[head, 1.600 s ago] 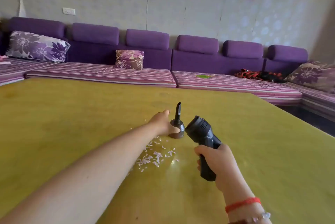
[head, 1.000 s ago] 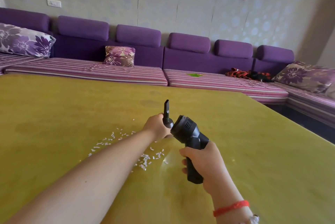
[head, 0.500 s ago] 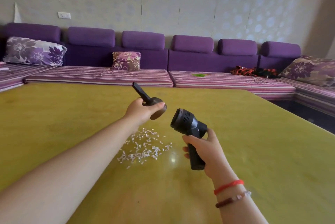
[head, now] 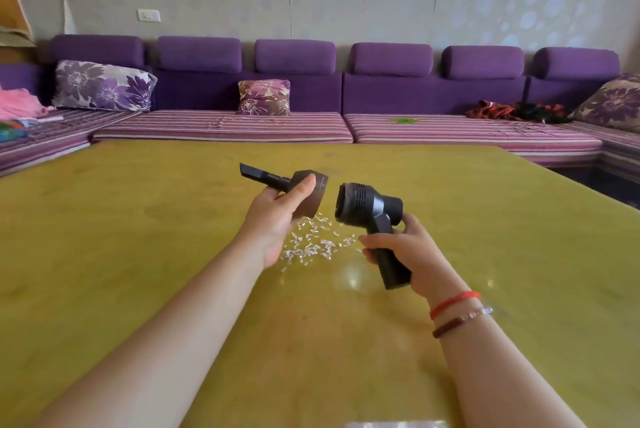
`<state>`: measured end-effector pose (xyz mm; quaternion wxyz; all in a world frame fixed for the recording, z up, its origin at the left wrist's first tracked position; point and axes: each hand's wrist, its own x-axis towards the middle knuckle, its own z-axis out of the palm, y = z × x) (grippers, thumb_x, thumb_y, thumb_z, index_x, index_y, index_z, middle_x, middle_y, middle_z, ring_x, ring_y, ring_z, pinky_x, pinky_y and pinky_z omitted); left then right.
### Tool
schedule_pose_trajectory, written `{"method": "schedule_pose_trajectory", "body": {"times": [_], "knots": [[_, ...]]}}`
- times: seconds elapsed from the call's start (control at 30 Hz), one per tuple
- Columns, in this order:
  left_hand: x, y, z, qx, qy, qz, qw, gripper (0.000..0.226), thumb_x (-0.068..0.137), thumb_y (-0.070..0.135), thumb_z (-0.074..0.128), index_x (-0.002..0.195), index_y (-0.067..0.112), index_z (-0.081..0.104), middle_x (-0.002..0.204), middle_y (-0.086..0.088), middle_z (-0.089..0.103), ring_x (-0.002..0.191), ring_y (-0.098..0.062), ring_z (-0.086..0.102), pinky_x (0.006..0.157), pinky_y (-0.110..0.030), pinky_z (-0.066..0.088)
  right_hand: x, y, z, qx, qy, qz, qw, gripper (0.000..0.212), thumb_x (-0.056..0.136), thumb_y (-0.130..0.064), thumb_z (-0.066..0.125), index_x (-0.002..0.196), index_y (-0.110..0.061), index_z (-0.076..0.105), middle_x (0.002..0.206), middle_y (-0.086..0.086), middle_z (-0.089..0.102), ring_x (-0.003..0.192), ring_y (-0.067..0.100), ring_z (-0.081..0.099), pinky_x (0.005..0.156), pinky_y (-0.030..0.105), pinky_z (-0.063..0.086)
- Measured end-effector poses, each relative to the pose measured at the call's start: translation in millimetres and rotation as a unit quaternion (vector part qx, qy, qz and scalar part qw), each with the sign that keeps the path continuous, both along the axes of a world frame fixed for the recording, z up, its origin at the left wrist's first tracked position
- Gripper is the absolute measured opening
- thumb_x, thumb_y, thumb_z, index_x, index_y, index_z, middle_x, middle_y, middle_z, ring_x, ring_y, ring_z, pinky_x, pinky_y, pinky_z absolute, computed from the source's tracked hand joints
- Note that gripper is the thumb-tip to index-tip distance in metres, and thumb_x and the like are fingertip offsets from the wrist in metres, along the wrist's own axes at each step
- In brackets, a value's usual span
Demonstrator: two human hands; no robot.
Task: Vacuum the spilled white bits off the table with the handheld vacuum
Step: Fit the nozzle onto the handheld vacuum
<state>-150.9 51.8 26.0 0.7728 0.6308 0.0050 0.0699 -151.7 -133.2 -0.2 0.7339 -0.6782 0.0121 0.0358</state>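
Broadly, most of the frame is filled by a yellow-green table (head: 138, 289), its glossy top marked by a bright reflection near centre. Behind it, from 9 o'clock round to 3 o'clock, a purple sofa (head: 415, 95) with striped seat pads is seen against a pale patterned wall. Floral cushions (head: 104, 86) are set on the sofa at 10 o'clock, 12 o'clock and 3 o'clock; a red-and-black cloth (head: 498, 109) is noted at 2 o'clock and a pink cloth (head: 20, 105) at 9 o'clock.

Two bare forearms are extended over the table from 6 o'clock. The handheld vacuum (head: 372, 211) is gripped around its handle by the right hand (head: 412, 254), just right of centre, and is held above the tabletop with its round open mouth turned toward 9 o'clock. A red string and bead bracelets (head: 457, 311) are worn on the right wrist.

A dark nozzle attachment (head: 294, 186) is clasped at its wide end by the left hand (head: 277, 216), thumb laid across it, the narrow flat tip aimed at 10 o'clock. Nozzle and vacuum mouth are kept close together but apart, not joined.

The spilled white bits (head: 311, 245) are scattered on the tabletop at centre, below and between both hands, partly hidden by the left palm.
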Motion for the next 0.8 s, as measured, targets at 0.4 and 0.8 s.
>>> {"method": "schedule_pose_trajectory", "body": {"times": [0.4,0.8], "knots": [[-6,-1,-25,-0.117,-0.018,-0.019,0.993,0.065,0.060,0.034,0.070,0.116,0.004,0.058,0.098,-0.003,0.070,0.086,-0.010,0.066,0.079,-0.021,0.050,-4,7,-2,-0.037,-0.046,0.057,0.997,0.060,0.071,0.011,0.066,0.114,-0.018,0.035,0.086,0.015,0.058,0.048,0.012,0.064,0.047,0.023,0.052],[-11,-2,-27,-0.120,-0.067,-0.061,0.989,0.087,0.025,0.056,0.087,0.101,0.022,0.061,0.082,0.010,0.074,0.080,-0.002,0.069,0.066,-0.011,0.053,-7,11,-3,-0.072,-0.154,0.053,0.984,0.072,0.068,0.014,0.068,0.121,-0.021,0.036,0.081,0.012,0.066,0.053,0.012,0.062,0.049,0.024,0.051]]}}
